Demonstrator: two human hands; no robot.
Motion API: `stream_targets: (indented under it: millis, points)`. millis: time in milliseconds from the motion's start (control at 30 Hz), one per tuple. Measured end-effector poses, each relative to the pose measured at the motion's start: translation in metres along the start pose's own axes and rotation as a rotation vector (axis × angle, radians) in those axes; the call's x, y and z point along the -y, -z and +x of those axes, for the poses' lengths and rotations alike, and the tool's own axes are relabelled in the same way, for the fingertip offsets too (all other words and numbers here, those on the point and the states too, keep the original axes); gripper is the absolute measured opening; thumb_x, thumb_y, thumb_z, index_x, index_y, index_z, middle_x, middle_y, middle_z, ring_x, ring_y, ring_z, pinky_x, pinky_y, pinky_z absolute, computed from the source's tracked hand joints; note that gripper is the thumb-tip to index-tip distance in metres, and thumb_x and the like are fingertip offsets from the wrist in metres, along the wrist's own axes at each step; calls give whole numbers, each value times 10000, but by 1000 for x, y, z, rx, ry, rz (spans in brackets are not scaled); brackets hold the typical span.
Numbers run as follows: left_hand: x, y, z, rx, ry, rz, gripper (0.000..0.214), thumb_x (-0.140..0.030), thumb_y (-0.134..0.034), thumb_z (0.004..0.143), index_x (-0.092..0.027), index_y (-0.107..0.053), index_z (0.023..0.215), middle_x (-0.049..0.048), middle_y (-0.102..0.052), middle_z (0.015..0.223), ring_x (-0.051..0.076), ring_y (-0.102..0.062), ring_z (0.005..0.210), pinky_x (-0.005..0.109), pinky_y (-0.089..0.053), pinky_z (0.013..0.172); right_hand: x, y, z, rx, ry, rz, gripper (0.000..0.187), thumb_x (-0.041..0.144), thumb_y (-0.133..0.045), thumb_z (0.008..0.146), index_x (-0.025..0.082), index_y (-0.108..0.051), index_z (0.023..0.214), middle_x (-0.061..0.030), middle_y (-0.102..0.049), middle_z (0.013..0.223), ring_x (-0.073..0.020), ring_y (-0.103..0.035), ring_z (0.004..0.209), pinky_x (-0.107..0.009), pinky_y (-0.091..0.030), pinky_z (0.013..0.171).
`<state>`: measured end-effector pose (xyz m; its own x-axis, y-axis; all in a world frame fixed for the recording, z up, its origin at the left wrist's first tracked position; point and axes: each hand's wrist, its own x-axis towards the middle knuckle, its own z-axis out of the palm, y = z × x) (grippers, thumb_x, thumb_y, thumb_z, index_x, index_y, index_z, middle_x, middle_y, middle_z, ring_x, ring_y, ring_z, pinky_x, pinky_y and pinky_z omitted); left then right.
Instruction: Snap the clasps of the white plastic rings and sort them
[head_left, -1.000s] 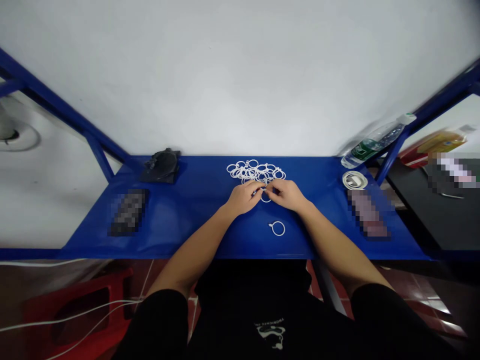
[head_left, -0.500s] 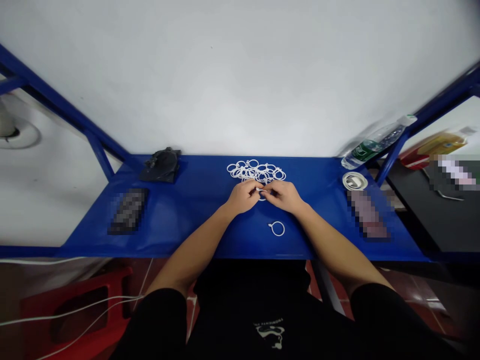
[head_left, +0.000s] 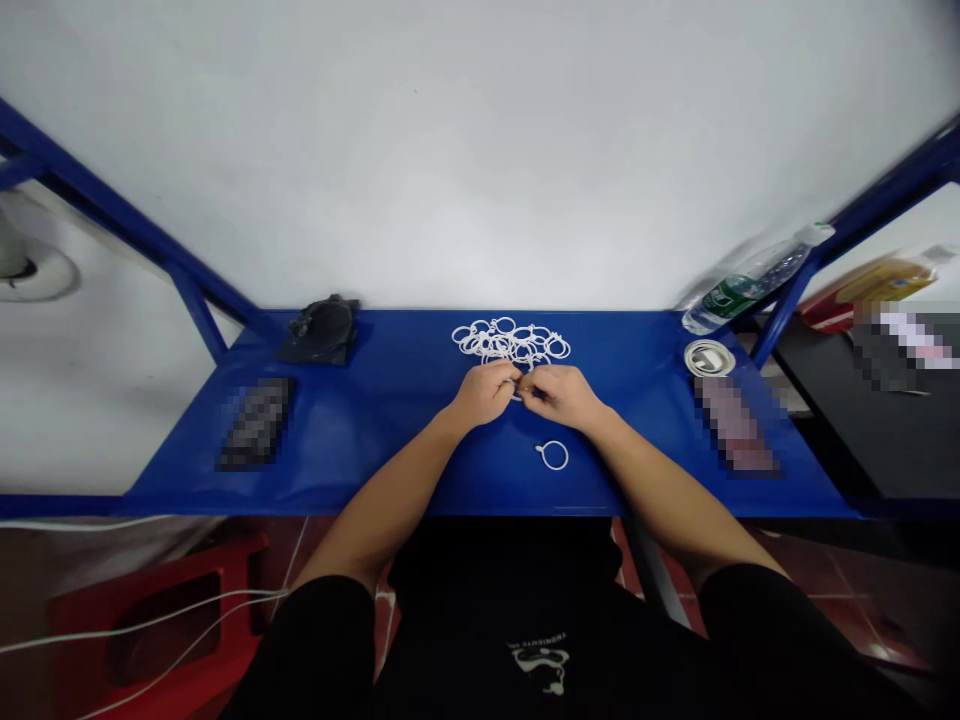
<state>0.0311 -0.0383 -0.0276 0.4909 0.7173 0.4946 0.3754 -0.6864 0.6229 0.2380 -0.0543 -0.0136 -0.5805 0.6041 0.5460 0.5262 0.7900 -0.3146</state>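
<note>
My left hand [head_left: 484, 393] and my right hand [head_left: 562, 394] meet over the middle of the blue table, fingers pinched together. Between the fingertips is a white curtain ring [head_left: 516, 398], mostly hidden; only a bit of its lower curve shows. Just beyond my hands lies a heap of white curtain rings [head_left: 504, 345], overlapping one another. A single curtain ring [head_left: 556, 456] with a small eyelet on its left side rests nearer to me, below my right hand.
The blue table [head_left: 375, 440] backs onto a white wall. At left lie a black plastic bag [head_left: 324, 335] and a blurred-out dark object [head_left: 259, 422]. At right are a water bottle [head_left: 724, 300], a coiled white cable [head_left: 709, 359] and a pixelated flat object [head_left: 736, 422].
My right fingers have closed in tighter and shifted slightly left towards my left fingertips. Less of the held curtain ring shows now. The heap and the single ring stay put.
</note>
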Motion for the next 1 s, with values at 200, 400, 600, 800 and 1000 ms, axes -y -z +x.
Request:
stream_targets:
  millis: [200,400,600,800,1000]
  points:
    - [-4,-4,-2,-216,-53,133,315,-116,-534,902,-193,-710,1150,75,-698,1175,152,-691,968,264,-562,801,-10,7,-3,-107,-92,-54,161,283,-556,1004,217,-689,941,-30,-755,828,-151,-666,690,-261,-487,668]
    - [-21,-7,-5,-188,-250,209,200,-228,-556,983,-188,-733,1070,56,-735,994,151,-699,863,270,-553,750,-32,10,-7,-123,-368,-116,203,338,-610,1002,217,-729,1113,-57,-798,953,-182,-696,724,-282,-494,670]
    - [-39,-33,-15,381,-341,301,388,-560,-651,943,-208,-769,1052,48,-726,974,167,-686,797,287,-500,672,-44,7,-8,-146,-433,-44,179,336,-632,974,210,-745,1034,-54,-774,894,-195,-679,724,-301,-502,677]
    - [-33,-31,-11,548,-152,339,161,-290,-627,963,-215,-764,1000,21,-709,945,159,-682,798,269,-495,668,-42,5,-8,-130,-381,28,158,330,-633,975,220,-747,966,-38,-775,888,-181,-679,714,-297,-499,672]
    - [-18,-6,-4,57,-154,241,220,-249,-556,1023,-222,-750,1123,45,-690,1081,146,-683,921,270,-551,810,-31,9,-7,-160,-350,57,206,365,-614,1001,219,-759,987,-50,-785,904,-198,-713,776,-307,-520,708]
